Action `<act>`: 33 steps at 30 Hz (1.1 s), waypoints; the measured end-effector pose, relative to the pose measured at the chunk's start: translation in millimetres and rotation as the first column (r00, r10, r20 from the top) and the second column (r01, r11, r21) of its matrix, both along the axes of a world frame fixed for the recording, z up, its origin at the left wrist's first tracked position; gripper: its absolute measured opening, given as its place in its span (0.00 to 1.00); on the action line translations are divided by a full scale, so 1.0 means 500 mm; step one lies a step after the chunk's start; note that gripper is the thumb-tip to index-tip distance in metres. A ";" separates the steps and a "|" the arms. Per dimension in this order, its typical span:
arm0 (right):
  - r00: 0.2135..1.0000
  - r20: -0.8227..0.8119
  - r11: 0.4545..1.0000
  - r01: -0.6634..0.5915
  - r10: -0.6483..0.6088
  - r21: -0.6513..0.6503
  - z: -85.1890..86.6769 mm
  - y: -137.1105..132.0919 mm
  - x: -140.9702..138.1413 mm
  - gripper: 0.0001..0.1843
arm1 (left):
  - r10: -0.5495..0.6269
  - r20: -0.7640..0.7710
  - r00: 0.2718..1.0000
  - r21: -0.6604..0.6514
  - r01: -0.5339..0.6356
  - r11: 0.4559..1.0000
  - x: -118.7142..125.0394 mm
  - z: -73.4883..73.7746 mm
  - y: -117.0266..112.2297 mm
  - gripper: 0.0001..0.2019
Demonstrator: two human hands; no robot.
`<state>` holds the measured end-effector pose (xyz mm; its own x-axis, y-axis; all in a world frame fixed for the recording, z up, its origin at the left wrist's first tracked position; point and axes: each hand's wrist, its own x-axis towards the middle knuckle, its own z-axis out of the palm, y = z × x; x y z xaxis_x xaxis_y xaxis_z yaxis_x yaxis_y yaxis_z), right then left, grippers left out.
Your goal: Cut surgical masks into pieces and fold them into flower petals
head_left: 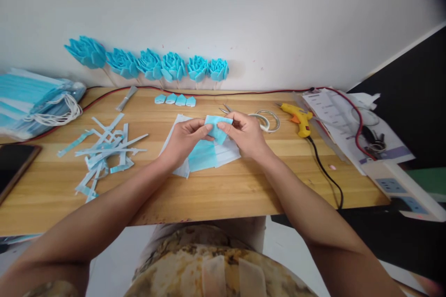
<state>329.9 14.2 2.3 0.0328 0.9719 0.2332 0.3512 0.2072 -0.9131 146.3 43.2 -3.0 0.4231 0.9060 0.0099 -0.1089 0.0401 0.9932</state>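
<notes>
Between my two hands is a small blue square of mask fabric (219, 133). My left hand (186, 139) pinches its left side, thumb on top. From the right, my right hand (247, 133) grips its upper right part, thumb pressed on the face. Under both hands lie several cut sheets of blue and white mask fabric (202, 155) on the wooden table (223, 197). Behind them sits a row of several small folded blue petals (180, 100). The tips of scissors (225, 109) poke out beyond my right hand, and their handles are partly hidden.
Several blue fabric flowers (173, 67) on sticks lean on the wall. At left are cut strips (104, 148), bagged masks (31, 100) and a phone (16, 164). At right are tape rolls (273, 120), a yellow glue gun (298, 118) with its cord, papers (334, 111) and a power strip (400, 190).
</notes>
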 end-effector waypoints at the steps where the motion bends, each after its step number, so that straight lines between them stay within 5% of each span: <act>1: 1.000 -0.002 1.000 0.006 -0.006 0.002 -0.001 0.000 0.000 0.21 | 0.003 0.006 1.000 -0.010 -0.002 1.000 0.000 -0.001 0.001 0.18; 16: 0.999 -0.008 0.999 0.039 -0.039 -0.022 -0.007 0.006 -0.002 0.22 | 0.069 0.032 0.997 -0.066 -0.066 0.996 0.002 -0.010 0.004 0.18; 24: 0.998 -0.006 0.990 -0.070 0.070 -0.124 0.005 0.001 -0.005 0.21 | 0.044 0.082 0.996 -0.013 -0.043 0.999 0.003 -0.008 0.003 0.17; 33: 1.000 0.008 0.998 -0.023 0.023 -0.054 -0.002 0.005 0.002 0.18 | 0.090 0.161 0.983 -0.102 -0.074 0.992 0.001 -0.006 0.012 0.15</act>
<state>330.8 16.8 1.2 0.0087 0.9836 0.1804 0.3551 0.1656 -0.9200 146.7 49.2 -5.9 0.3468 0.9378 -0.0151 -0.2776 0.1180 0.9534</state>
